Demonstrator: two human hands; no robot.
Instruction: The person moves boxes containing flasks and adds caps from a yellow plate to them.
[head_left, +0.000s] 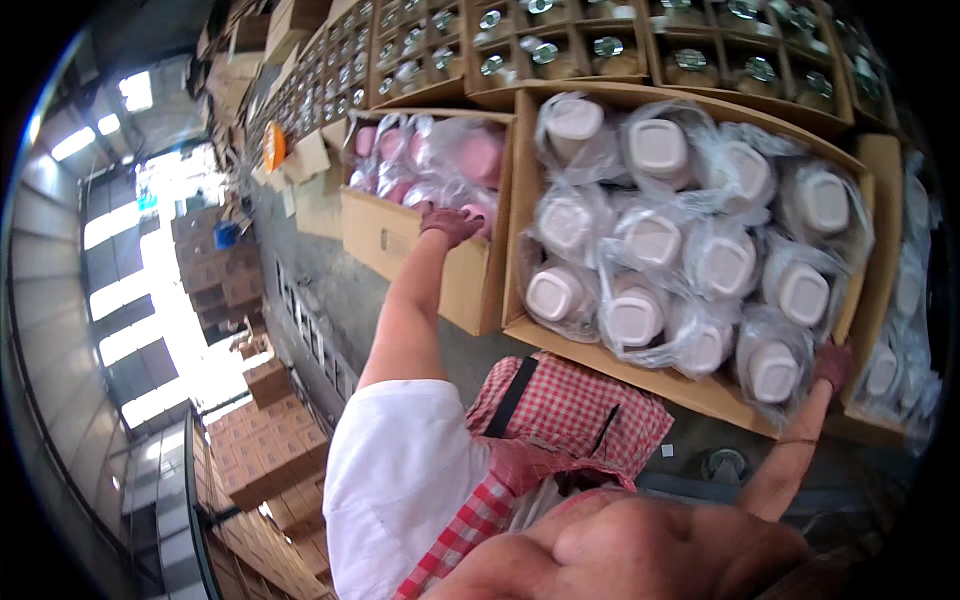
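Note:
A large open cardboard box (690, 393) stands in front of me, with several whitish, square-based containers (658, 146) in clear plastic bags. My right hand (833, 365), in a dark reddish glove, grips its near right corner; some fingers are hidden. To the left, a smaller open cardboard box (400, 258) holds pink containers (480, 157), also wrapped in clear plastic. Over that box's near rim lies my left hand (452, 224), gloved alike, its fingers spread toward the bagged pink pieces.
Divided cartons of glass bottles (555, 60) line the far side. At the right edge stands another box with bagged containers (908, 290). Stacked cartons (265, 450) fill the left, and an orange object (273, 147) sits near the bottle cartons.

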